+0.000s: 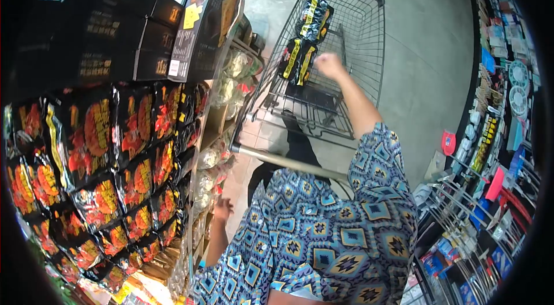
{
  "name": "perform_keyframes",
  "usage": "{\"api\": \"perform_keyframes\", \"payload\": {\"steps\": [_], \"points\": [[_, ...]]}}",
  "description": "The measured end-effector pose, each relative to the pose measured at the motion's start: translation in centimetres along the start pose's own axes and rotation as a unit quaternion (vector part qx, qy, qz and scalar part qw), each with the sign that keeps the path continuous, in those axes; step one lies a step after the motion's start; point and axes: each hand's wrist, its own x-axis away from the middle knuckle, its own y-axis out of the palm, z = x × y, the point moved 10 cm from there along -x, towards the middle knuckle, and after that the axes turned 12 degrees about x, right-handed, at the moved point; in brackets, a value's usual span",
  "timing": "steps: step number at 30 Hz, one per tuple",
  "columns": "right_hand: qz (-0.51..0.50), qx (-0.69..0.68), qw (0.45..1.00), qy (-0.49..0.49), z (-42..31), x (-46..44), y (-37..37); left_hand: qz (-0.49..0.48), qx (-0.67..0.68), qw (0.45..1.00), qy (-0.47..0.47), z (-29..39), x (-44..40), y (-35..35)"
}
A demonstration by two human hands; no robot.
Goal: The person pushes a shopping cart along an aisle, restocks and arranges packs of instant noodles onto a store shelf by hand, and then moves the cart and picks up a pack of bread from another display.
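Observation:
My right hand [329, 65] is over the shopping cart [369, 34], its fingers curled beside the packets there. Whether it pinches an edge of the nearer packet is too small to tell. Two black packets with yellow bands lie in the cart: one farther packet [315, 19] and one nearer packet [298, 61]. Low on the left, my left hand [223, 210] hangs by the shelf side with its fingers apart and nothing in them. Close to it are clear plastic packages [206, 184] on the shelf.
On the left, a rack holds rows of black snack bags [89, 137] under stacked black boxes [202, 22]. The cart handle [288, 162] crosses in front of my body. Grey floor [430, 57] lies right of the cart, bordered by a shelf of hanging goods [490, 132].

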Motion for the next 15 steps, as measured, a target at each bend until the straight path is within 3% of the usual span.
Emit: {"api": "perform_keyframes", "payload": {"steps": [2,4,7,8,10,12,15], "points": [[0.056,-0.083,0.984,0.148,6.5,-6.0,0.1,-0.005,0.008,0.999,-0.038,-1.9,1.2,-0.7],[0.115,0.031,0.977,0.178,8.6,-9.5,-2.0,0.0,-0.014,0.998,-0.055,-0.9,2.8,0.1],[0.201,0.01,0.967,0.153,11.4,-13.8,-1.9,-0.016,0.018,0.999,-0.032,1.0,4.0,1.9],[0.15,0.063,0.968,0.193,9.0,-13.4,-3.2,-0.021,0.052,0.998,-0.018,1.8,4.0,2.3],[0.141,0.041,0.971,0.188,11.2,-16.3,-0.8,-0.017,0.066,0.998,-0.014,2.4,3.8,2.4],[0.15,0.031,0.978,0.143,10.4,-17.6,-0.2,-0.004,0.043,0.999,-0.031,2.8,4.0,2.3],[0.178,0.032,0.961,0.212,9.5,-17.2,-0.6,0.012,0.047,0.998,-0.04,3.5,4.8,1.8]]}}
